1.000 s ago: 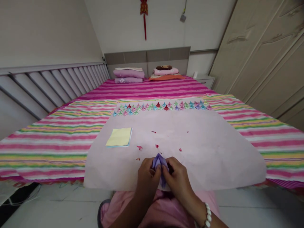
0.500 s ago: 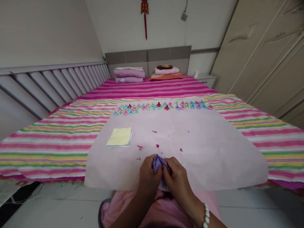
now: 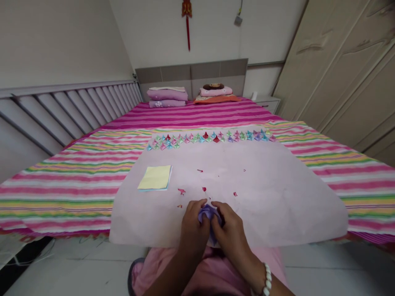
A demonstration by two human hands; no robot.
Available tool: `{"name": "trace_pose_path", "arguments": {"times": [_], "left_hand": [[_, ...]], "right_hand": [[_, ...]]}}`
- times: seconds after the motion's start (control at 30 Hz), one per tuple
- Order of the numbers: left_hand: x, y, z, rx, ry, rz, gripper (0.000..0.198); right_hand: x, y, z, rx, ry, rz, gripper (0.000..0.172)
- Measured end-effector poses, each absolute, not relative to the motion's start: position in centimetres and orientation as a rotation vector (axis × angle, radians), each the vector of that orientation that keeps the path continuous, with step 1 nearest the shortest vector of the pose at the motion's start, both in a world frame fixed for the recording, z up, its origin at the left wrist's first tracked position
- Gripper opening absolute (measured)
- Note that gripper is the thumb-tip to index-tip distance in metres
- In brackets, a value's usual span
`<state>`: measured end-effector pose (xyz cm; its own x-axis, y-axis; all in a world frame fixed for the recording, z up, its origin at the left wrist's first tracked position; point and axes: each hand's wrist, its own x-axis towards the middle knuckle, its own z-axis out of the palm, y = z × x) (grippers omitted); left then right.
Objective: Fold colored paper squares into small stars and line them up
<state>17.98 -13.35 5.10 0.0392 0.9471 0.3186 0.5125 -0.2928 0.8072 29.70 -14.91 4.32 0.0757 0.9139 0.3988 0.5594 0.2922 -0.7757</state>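
A purple folded paper (image 3: pixel 209 211) is held between my two hands at the near edge of the pale sheet (image 3: pixel 277 197). My left hand (image 3: pixel 195 222) grips its left side, thumb pressed on the paper. On the other side my right hand (image 3: pixel 227 224) has its thumb and fingers closed on it. Part of the paper is hidden behind the fingers. Just beyond my hands lie small red scraps (image 3: pixel 204 189). To the left rests a stack of square paper (image 3: pixel 155 177), yellow on top.
Rows of small folded paper pieces (image 3: pixel 216 139) in several colours line the sheet's far edge. A striped bedspread (image 3: pixel 70 176) lies under the sheet. Folded bedding (image 3: pixel 168 96) sits by the headboard (image 3: pixel 175 74). A railing (image 3: pixel 77 92) runs along the left, a wardrobe (image 3: pixel 345 74) stands right.
The purple paper's upright point has been spread and flattened into a rounder shape. My fingertips have shifted around its top, while both hands stay in about the same place.
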Motion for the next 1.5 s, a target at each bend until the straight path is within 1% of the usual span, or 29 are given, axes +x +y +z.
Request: {"name": "trace_pose_path", "arguments": {"times": [0.1, 0.27, 0.43, 0.57, 0.6, 0.67, 0.7, 0.73, 0.77, 0.83, 0.87, 0.9, 0.93, 1.0, 1.07, 1.23, 1.4, 1.5], "left_hand": [[17.8, -13.4, 5.3, 1.846, 1.453, 1.149, 0.040], [17.2, -13.2, 5.4, 1.880, 1.346, 1.040, 0.037], [16.2, -13.1, 5.6, 1.758, 1.203, 0.922, 0.041], [15.8, -13.5, 6.8, 1.654, 1.072, 0.825, 0.036], [15.7, -13.6, 7.1, 1.649, 1.026, 0.802, 0.040], [15.7, -13.7, 7.3, 1.663, 0.968, 0.779, 0.059], [15.7, -13.6, 7.2, 1.678, 0.967, 0.784, 0.062], [15.7, -13.6, 6.9, 1.692, 0.984, 0.799, 0.059], [15.8, -13.5, 6.6, 1.701, 1.015, 0.827, 0.050], [15.8, -13.3, 5.9, 1.680, 1.107, 0.892, 0.028], [15.9, -13.1, 5.7, 1.646, 1.156, 0.920, 0.018], [15.9, -13.0, 5.5, 1.598, 1.201, 0.944, 0.013], [15.9, -12.9, 5.5, 1.536, 1.242, 0.966, 0.015], [15.9, -12.7, 5.6, 1.399, 1.287, 0.995, 0.027], [16.0, -12.7, 6.0, 1.272, 1.282, 1.010, 0.032], [16.4, -13.0, 7.2, 1.075, 1.154, 0.963, 0.033], [16.7, -13.0, 7.9, 1.042, 1.087, 0.949, 0.032], [16.5, -12.7, 7.7, 1.016, 1.079, 0.939, 0.036]], "right_hand": [[29.9, -14.7, 4.7, -1.388, -1.508, 0.531, 0.031], [30.3, -14.2, 5.3, -1.272, -1.395, 0.726, 0.024], [30.9, -13.7, 5.1, -1.227, -1.119, 1.074, 0.021], [31.4, -13.5, 5.2, -1.254, -0.946, 1.179, 0.014], [31.5, -13.5, 5.2, -1.252, -0.916, 1.201, 0.012], [31.4, -13.6, 5.3, -1.237, -0.870, 1.248, 0.010], [31.4, -13.7, 5.4, -1.226, -0.852, 1.268, 0.009], [31.3, -13.7, 5.4, -1.213, -0.837, 1.287, 0.009], [31.3, -13.7, 5.4, -1.198, -0.826, 1.307, 0.008], [31.2, -13.7, 5.5, -1.151, -0.818, 1.371, 0.010], [31.2, -13.7, 5.5, -1.122, -0.814, 1.411, 0.013], [31.2, -13.7, 5.6, -1.093, -0.812, 1.452, 0.018], [31.3, -13.7, 5.6, -1.066, -0.809, 1.486, 0.024], [31.4, -13.7, 5.7, -1.046, -0.814, 1.518, 0.032], [31.3, -13.7, 5.6, -1.065, -0.850, 1.515, 0.034], [30.7, -14.0, 5.2, -1.072, -1.035, 1.575, 0.033], [30.2, -14.3, 4.8, -1.090, -1.076, 1.574, 0.034], [30.3, -14.5, 4.7, -1.091, -1.116, 1.602, 0.034]]}}
